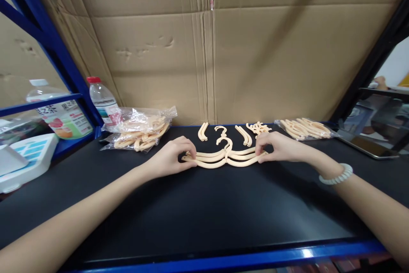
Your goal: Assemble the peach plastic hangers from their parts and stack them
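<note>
I see both hands out on the black table point(204, 205), meeting at a small stack of peach plastic hangers point(225, 159) that lies flat in the middle distance; the left hand point(171, 160) pinches the left tips of the stack between thumb and curled fingers, and the right hand point(277, 147) pinches the right tips the same way; a pale bead bracelet point(336, 176) sits on the right wrist. The hangers' hooks point(227, 142) point to the far side; I count perhaps three or four hangers in the stack, though they overlap too closely for me to be sure.

Just beyond the stack, loose hanger parts point(223, 132) lie in a row on the table: curved arms, a hook, and a small heap of little pieces further right. To the far left sits a clear plastic bag of parts point(140, 130), crumpled and partly open; to the far right lies a second clear bag point(305, 129), flatter, with long curved pieces inside. Behind the left bag stands a water bottle point(101, 99) with a red cap, against the blue shelf post point(54, 47); a larger bottle with a white cap point(59, 113) stands further left, behind the blue rail. A wall of brown cardboard point(223, 51) closes off the far side.
</note>
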The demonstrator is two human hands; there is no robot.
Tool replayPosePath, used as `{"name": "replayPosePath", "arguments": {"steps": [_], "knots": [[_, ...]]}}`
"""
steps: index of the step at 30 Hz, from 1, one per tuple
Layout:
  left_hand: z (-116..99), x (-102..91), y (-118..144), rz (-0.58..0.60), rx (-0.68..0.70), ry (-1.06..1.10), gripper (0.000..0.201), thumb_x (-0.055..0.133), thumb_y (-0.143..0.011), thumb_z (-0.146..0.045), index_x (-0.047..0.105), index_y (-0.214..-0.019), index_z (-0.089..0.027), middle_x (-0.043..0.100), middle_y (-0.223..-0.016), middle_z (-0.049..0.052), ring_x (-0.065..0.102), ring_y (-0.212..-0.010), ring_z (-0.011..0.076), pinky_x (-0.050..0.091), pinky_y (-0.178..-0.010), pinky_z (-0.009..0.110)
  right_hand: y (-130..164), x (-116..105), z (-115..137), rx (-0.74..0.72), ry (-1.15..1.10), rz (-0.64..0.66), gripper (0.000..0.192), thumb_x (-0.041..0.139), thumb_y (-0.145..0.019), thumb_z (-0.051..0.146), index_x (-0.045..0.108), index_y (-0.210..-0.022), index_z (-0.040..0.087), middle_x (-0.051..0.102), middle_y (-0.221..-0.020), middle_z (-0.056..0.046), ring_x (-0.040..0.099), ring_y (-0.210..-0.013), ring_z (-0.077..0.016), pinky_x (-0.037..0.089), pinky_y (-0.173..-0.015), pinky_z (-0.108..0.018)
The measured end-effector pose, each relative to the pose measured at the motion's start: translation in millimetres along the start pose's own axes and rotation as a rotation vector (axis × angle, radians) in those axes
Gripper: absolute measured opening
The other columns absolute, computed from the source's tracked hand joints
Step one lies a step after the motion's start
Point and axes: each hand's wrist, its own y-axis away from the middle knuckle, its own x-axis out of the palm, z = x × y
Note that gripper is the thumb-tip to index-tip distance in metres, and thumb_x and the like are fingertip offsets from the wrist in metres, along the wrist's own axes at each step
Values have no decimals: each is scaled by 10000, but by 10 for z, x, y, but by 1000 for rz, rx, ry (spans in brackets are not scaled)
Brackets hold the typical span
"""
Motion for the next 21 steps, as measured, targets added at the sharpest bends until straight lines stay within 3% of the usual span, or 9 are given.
{"name": "replayPosePath", "arguments": {"steps": [8,11,16,21], "knots": [[-41,78,28,55,4,-202,42,582,-789,-210,592,-828,-198,622,-890,44,536,-876,213,436,-789,330,-7,44,-31,142,-69,24,159,669,-750,320,633,-772,166,635,-770,-44,584,-707,-169,457,-657,-293],[-62,99,45,42,-13,-225,84,560,-796,-197,564,-880,-200,610,-942,43,543,-911,210,451,-803,334,3,40,-42,164,-13,-12,247,668,-735,327,625,-911,159,606,-762,-27,551,-692,-156,428,-638,-275],[-47,121,70,84,-32,-203,232,562,-832,-241,551,-1062,-213,586,-1106,68,547,-1025,218,464,-863,340,8,37,-59,180,47,47,443,643,-768,393,630,-1138,151,553,-677,2,487,-616,-142,373,-588,-264],[-29,133,54,97,22,-188,224,506,-887,-235,584,-1094,-201,622,-1110,74,558,-1048,215,458,-909,354,-1,42,-60,182,88,64,413,619,-785,440,674,-1065,141,528,-660,0,480,-611,-144,366,-580,-264]]}}
